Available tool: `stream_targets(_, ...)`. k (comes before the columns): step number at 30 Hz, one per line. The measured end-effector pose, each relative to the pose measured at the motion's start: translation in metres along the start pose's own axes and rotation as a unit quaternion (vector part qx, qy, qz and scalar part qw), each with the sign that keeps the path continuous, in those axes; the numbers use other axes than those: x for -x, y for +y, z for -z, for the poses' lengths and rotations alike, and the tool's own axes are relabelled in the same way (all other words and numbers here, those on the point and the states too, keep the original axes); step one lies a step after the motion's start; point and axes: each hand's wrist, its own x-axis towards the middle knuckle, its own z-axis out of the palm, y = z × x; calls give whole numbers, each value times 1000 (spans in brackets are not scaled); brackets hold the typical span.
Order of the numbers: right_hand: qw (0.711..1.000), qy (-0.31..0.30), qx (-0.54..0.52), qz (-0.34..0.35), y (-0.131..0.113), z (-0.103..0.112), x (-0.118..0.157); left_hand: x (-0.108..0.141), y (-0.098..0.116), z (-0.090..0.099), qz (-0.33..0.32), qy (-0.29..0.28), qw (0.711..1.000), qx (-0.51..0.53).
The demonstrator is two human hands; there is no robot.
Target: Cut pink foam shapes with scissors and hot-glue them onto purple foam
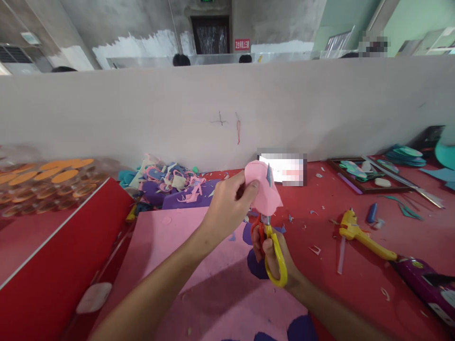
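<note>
My left hand (232, 201) pinches a small pink sheet (263, 189) by its left side, holding it up above the table. In my right hand (275, 258) are scissors (279, 265) with one yellow and one red handle, pointing upward. One grey blade shows in front of the pink sheet near its right side; the rest of the blades is hidden by it. Below both hands lies a large pink sheet (170, 265), with dark purple cut pieces (258, 265) on it near my right hand and at the front edge.
A yellow glue gun (362, 237) lies at right beside a blue stick (372, 213). Behind it is a dark-framed tray (377, 187). Coloured scraps (167, 177) pile up at back left. A red board (71, 237) and orange discs (53, 173) stand left. A low grey partition (159, 109) closes the back.
</note>
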Motion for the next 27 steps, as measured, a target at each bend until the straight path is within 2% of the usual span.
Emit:
stream_targets(11, 1000, 6, -10, 8, 4, 1, 0, 2, -1, -7, 23, -27, 999, 25)
stream_targets(18, 1000, 4, 24, 10, -2, 3, 1, 5, -2, -9, 19, -32, 999, 28)
stream_targets(22, 999, 1, 30, 12, -2, 4, 1, 4, -2, -6, 11, -18, 999, 27)
stream_targets(27, 998, -11, 61, 28, 1, 7, 2, 1, -1, 0, -3, 24, 999, 34)
